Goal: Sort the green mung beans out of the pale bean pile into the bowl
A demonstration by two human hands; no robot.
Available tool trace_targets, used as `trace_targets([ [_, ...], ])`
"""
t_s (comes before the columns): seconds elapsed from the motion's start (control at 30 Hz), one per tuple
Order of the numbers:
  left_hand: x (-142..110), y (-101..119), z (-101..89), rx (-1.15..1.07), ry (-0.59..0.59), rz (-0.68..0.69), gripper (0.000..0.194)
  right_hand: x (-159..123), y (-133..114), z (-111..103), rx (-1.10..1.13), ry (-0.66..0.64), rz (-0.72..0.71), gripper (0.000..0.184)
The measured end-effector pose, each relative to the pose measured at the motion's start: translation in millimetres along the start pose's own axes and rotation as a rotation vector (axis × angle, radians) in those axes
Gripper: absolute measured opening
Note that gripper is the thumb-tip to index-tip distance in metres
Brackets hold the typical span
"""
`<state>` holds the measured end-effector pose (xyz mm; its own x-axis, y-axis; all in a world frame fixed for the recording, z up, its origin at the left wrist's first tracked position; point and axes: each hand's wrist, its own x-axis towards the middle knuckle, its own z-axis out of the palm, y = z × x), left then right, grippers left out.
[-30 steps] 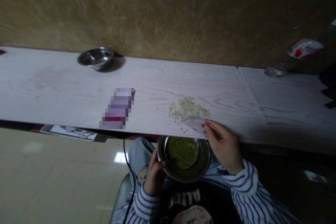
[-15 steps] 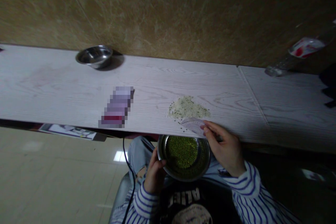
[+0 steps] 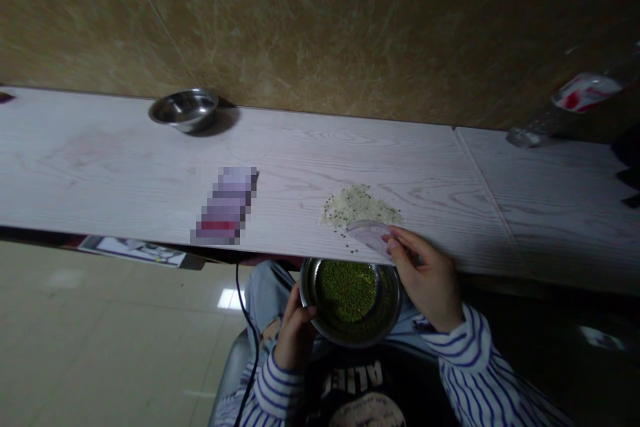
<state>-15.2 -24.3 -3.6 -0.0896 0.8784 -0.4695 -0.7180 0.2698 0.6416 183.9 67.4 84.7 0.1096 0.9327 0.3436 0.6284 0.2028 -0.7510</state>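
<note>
My left hand [image 3: 296, 333] grips the left rim of a steel bowl [image 3: 327, 333], which sits over my lap just below the table's front edge. Many small green beans, likely mung beans [image 3: 347, 288], cover its bottom. Between the thumb and fingers of my right hand [image 3: 430, 280] is a clear protractor [image 3: 371, 235], its curved edge toward the back. That edge is at the near side of a pile of white rice grains [image 3: 353, 203] with green beans scattered through it. A few loose beans [image 3: 350, 250] lie left of the protractor, near the table edge.
A second steel bowl [image 3: 185, 112] stands at the back left by the wall. A blurred-out phone-shaped object [image 3: 227, 205] lies left of the pile. A clear plastic bottle [image 3: 565, 110] with a red and white label is at the back right. A black cable [image 3: 254, 340] hangs beside my left leg.
The view has shifted slightly. The protractor's curved edge sits a little closer against the rice pile; my left hand still holds the bowl in the same place.
</note>
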Motion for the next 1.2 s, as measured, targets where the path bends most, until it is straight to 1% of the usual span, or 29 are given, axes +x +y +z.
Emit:
trace_targets([
  [0.17,-1,1,1.6,0.002,0.01,-0.001,0.045,0,0,5,-0.022,-0.016,-0.029,0.028],
  [0.27,-2,2,4.6,-0.001,0.017,0.0,0.044,1,2,-1,-0.053,-0.002,-0.021,0.028],
  [0.43,-3,3,6.6,0.02,0.029,0.002,0.043,2,5,-9,-0.077,0.031,0.036,0.029],
  [0.6,-2,1,3.2,0.008,-0.004,0.012,0.044,5,4,-4,-0.048,0.022,0.029,0.03],
  [0.73,-1,2,1.5,0.044,-0.01,0.025,0.043,6,4,-2,-0.05,0.035,0.011,0.029],
  [0.87,-2,3,3.9,0.041,0.0,0.015,0.04,6,3,-5,-0.029,-0.003,0.01,0.029],
  [1.03,-3,1,6.5,0.004,0.024,-0.011,0.045,5,3,-8,-0.036,-0.007,0.042,0.028],
  [1.2,-2,-1,3.5,0.005,0.03,-0.007,0.049,3,1,-5,-0.022,-0.021,0.035,0.028],
])
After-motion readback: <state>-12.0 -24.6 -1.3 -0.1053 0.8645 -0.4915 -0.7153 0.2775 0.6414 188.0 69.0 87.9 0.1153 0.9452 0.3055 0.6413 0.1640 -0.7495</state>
